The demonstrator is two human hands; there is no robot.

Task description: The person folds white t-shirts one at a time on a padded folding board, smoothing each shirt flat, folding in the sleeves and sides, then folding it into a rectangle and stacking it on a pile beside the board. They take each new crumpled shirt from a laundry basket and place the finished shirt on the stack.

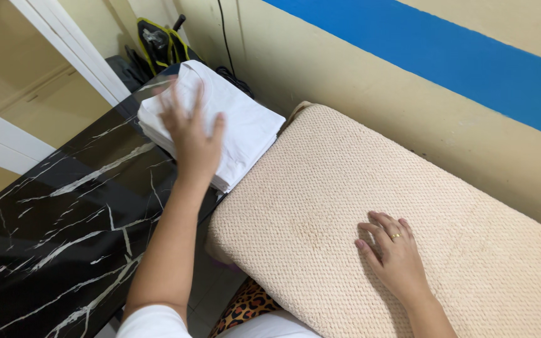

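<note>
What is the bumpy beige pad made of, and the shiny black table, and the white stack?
Beige pad: looks like woven textured cloth, matte. Black table: seems polished marble or a look-alike, glossy with white veins. White stack under the left hand: folded fabric, probably cotton.

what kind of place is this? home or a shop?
Likely a home ironing or laundry corner. A padded ironing board with a beige textured cover stands along a painted wall, a stack of folded white garments rests on a black marble-look table, and the left hand lies on the stack.

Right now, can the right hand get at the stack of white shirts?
Probably not without moving: the right hand lies flat on the beige pad, and the left hand already covers the stack of white shirts.
</note>
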